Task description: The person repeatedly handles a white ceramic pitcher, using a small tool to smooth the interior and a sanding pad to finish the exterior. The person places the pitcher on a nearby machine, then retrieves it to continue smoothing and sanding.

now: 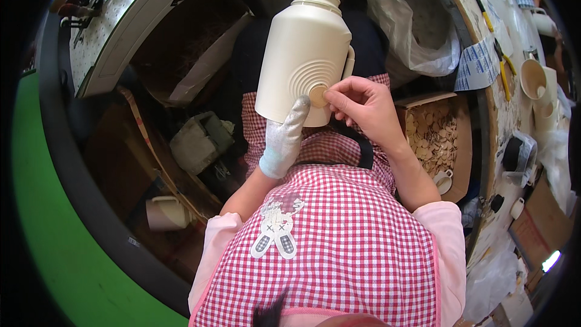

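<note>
A cream jug (302, 42) with a short neck, a side handle and raised concentric rings stands upright in front of my body. My left hand (283, 142), in a pale knitted glove, grips its lower part, thumb on the front beside the rings. My bare right hand (362, 106) has finger and thumb pinched on a small round tan disc (317, 95) lying against the jug at the middle of the rings; whether the disc is attached cannot be seen. The fingers of my left hand behind the jug are hidden.
A cardboard box (433, 142) of small discs sits at my right, below a plastic bag (411, 24). The cluttered bench (490, 133) holds pliers (507, 79) and cups (532, 82). At my left are a green surface (66, 200), another jug (163, 212) and a rack of tools (85, 3).
</note>
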A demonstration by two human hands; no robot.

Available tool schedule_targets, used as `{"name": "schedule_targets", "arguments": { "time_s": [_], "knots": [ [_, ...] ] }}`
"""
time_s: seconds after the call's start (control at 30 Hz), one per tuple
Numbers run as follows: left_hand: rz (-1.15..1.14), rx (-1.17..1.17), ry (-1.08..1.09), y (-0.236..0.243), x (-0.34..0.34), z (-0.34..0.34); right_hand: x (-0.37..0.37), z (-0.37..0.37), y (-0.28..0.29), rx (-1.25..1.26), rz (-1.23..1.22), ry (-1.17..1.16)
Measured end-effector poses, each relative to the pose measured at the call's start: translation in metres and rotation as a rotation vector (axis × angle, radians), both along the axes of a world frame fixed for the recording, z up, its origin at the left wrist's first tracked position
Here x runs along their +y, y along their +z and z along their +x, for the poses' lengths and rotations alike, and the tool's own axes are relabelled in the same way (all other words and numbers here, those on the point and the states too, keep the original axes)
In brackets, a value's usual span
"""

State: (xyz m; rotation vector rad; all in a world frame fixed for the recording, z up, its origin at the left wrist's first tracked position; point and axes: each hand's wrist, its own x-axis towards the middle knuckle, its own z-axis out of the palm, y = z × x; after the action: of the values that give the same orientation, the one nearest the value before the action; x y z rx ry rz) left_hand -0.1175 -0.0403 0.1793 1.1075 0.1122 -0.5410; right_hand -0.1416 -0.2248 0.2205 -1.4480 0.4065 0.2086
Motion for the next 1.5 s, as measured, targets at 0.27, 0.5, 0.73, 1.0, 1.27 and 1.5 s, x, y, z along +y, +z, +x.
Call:
{"name": "schedule_targets", "arguments": {
  "time_s": [0.27, 0.5, 0.73, 1.0, 1.27, 1.5],
  "knots": [
    [0.072, -0.009, 0.003, 0.005, 0.003, 0.002, 0.008, -0.005, -0.007, 0.010, -0.040, -0.045],
    [0.234, -0.238, -0.018, 0.006, 0.001, 0.005, 0.008, -0.002, -0.017, -0.024, -0.235, -0.014],
    [0.207, -0.217, -0.046, 0.002, -0.002, 0.002, -0.003, -0.007, -0.036, 0.187, 0.283, -0.108],
    [0.268, -0.294, 0.009, -0.006, 0.005, 0.019, 0.015, 0.019, -0.054, -0.003, -0.165, -0.179],
    [0.071, -0.237, -0.035, -0.008, 0.009, 0.019, 0.002, 0.025, -0.036, 0.057, -0.167, -0.047],
    [0.445, -0.845, -0.125, -0.032, 0.039, 0.033, 0.008, 0.031, -0.033, -0.147, -0.317, -0.020]
  ]
}}
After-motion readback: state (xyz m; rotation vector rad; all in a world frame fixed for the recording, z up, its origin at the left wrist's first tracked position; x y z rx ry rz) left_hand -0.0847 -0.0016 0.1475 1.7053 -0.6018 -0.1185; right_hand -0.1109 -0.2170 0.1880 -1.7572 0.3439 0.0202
